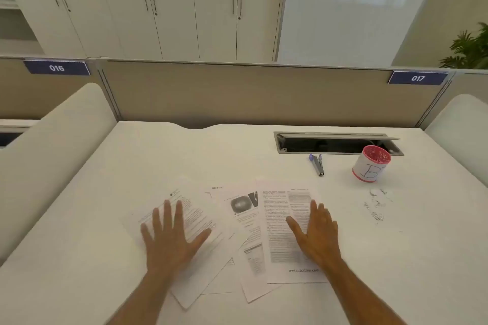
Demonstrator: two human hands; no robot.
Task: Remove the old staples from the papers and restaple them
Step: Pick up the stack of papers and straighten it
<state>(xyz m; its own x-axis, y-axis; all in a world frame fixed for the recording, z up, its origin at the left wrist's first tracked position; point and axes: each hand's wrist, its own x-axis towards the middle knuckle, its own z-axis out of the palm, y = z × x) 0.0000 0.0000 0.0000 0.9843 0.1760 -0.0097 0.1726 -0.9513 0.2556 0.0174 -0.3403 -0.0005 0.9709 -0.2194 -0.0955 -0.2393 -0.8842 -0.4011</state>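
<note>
Pressing flat, fingers spread, left hand (pixel 171 235) and right hand (pixel 315 232) on loose papers (pixel 245 219); risking mixed sets, with stapler (pixel 317 165) at one o'clock.

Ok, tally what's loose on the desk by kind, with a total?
Paper sets, fanned and overlapping: 4 visible
Stapler: 1
Pink-rimmed cup: 1
Pile of pulled staples: 1
Total: 7
</note>
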